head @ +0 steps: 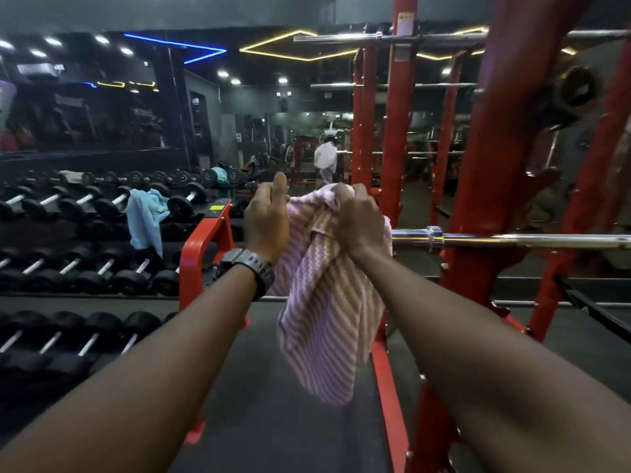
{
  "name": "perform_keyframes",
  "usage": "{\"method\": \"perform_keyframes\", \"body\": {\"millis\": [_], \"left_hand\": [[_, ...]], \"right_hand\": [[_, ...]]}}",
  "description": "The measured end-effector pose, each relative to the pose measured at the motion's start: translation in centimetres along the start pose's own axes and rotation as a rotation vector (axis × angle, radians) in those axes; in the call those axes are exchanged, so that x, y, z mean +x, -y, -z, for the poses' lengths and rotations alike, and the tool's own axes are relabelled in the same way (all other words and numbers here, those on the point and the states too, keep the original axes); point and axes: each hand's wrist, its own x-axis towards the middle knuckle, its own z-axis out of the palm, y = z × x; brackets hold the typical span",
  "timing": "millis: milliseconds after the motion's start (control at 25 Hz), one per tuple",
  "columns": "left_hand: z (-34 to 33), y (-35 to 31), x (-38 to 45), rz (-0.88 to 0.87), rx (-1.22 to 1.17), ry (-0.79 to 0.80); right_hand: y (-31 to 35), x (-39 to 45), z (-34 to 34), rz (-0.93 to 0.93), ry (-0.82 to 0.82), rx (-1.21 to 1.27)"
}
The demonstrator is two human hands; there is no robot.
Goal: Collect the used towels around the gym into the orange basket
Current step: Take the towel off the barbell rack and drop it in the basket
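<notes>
Towel collection beside the squat rack. The right hand is clenched around a bunched top corner of a pink-and-cream striped towel, held up in front of the person, with a chrome barbell on the red rack just behind it. The left hand, wearing a dark wristwatch, is loosely curled with the thumb raised, close against the towel's left edge — whether it grips any cloth cannot be told from here.

The towel hangs free below the fist: its long axis runs near vertical, the gathered end up, the loose lower corner pointing down toward the dark floor mat. The stripes slant across the folds.

Handling, as judged: light, limp and not fragile, so any pinch of cloth will carry it; a bunched handful near the top is the surest hold, and gathering the dangling tail would keep it from snagging on the barbell end.

A blue towel drapes over the dumbbell rack to the left — likely a later pick-up. The orange basket is not in view.
</notes>
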Motion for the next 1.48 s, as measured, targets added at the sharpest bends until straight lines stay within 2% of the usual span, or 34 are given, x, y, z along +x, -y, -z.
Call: {"method": "perform_keyframes", "body": {"millis": [160, 320, 480, 600, 760, 880, 1160, 1400, 1480], "left_hand": [[-0.6, -7.1, -1.6, -0.114, -0.065, 0.071], [-1.7, -12.5, -6.1, -0.183, -0.208, 0.176], [-2.6, -16.9, -14.6, -0.2, -0.343, 0.379], [-3.5, -20.3, -22.6, -0.191, -0.478, 0.503], [-3.0, -29.3, -36.5, -0.203, -0.639, 0.777], [-1.4, -37.0, -46.5, -0.214, -0.795, 0.893], [4.5, -53.2, -73.0, -0.218, -1.029, 1.271], [10.7, -62.2, -93.0, -0.238, -1.156, 1.573], [12.5, -64.6, -98.6, -0.183, -1.157, 1.705]], "right_hand": [[-0.2, -1.3, 9.0, -0.035, -0.203, 0.078], [-0.7, -4.8, 18.2, -0.112, -0.374, 0.015], [-1.4, -13.6, 27.8, -0.176, -0.502, -0.162], [-1.3, -22.2, 34.9, -0.227, -0.498, -0.299], [0.3, -35.0, 49.0, -0.371, -0.489, -0.538], [1.8, -44.2, 59.3, -0.474, -0.488, -0.719], [7.3, -67.7, 81.4, -0.714, -0.624, -1.052], [15.0, -84.2, 93.5, -0.919, -0.688, -1.301], [17.0, -89.3, 96.7, -0.995, -0.686, -1.41]]}}
